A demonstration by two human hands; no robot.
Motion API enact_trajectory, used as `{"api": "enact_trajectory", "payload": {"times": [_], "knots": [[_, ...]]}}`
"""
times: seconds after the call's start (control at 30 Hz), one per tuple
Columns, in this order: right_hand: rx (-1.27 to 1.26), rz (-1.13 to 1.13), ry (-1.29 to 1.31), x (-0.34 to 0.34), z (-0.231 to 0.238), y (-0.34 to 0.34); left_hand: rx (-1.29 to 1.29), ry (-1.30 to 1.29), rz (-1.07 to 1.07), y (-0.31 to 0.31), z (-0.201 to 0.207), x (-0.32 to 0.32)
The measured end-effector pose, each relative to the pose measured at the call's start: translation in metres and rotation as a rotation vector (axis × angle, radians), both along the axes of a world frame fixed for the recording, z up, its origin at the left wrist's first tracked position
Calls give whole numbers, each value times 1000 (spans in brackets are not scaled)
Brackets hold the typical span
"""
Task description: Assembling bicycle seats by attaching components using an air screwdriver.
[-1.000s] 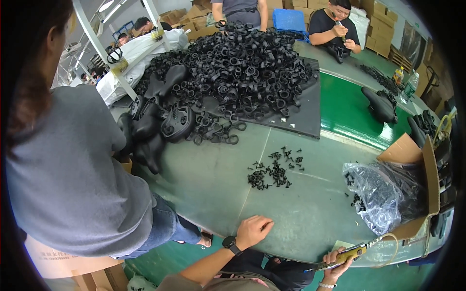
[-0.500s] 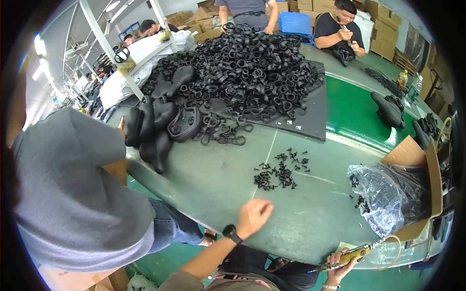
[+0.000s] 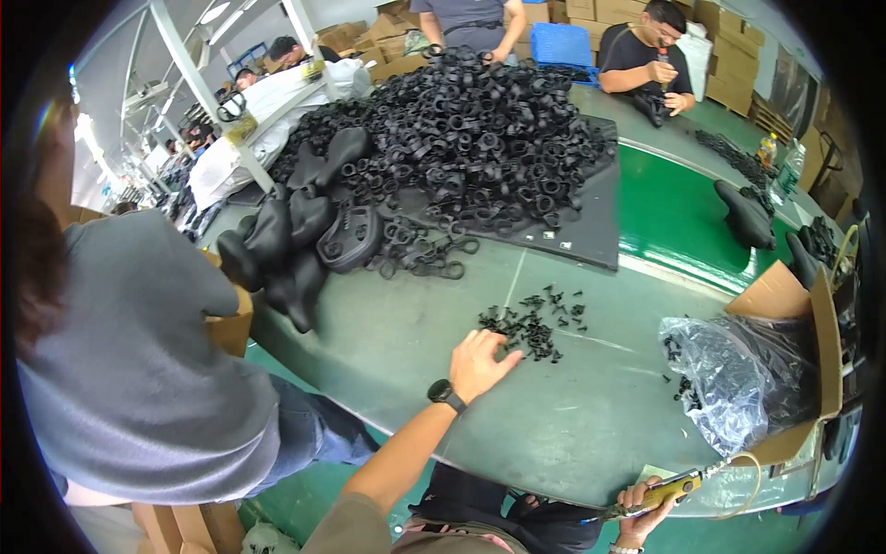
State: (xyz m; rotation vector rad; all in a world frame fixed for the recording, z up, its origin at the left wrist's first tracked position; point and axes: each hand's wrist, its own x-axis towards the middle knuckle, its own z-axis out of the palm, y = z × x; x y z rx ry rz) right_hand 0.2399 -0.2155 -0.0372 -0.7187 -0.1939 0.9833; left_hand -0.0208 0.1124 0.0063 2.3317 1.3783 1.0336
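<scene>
My left hand [image 3: 482, 364], with a dark watch on its wrist, reaches over the table to a loose pile of small black screws [image 3: 531, 325]. Its fingers are apart, the tips at the pile's near left edge, the thumb pointing right. At the table's near edge my right hand [image 3: 643, 504] grips a yellow power screwdriver [image 3: 678, 487], its bit pointing left. A pale hose [image 3: 759, 480] curves away from the tool's back end.
Farther back rises a heap of black ring-shaped clamps [image 3: 471, 129]. Black bicycle saddles [image 3: 295, 235] lie left of it. An open carton [image 3: 824, 342] with a plastic bag [image 3: 729, 369] stands right. A person in grey [image 3: 148, 351] is close on my left; others work beyond the table.
My left hand has moved forward to the screws and its curled fingers have spread. My right hand stays on the screwdriver. The person in grey has shifted left.
</scene>
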Motion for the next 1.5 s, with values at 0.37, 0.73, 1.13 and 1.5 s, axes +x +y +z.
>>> {"api": "enact_trajectory", "payload": {"times": [0.37, 0.73, 1.13, 1.5], "knots": [[-9, -22, -19, 5, -4, -6, -15, 26, -158, -8, -6, 0], [-9, 6, 8, 9, -7, -9, 112, 63, -195, -2, -13, 2], [-189, -2, 1, -9, 47, 7, 146, 41, -248, 0, -18, 1], [-161, 36, 29, -10, 48, 11, 164, -32, -222, 0, -15, 0]]}}
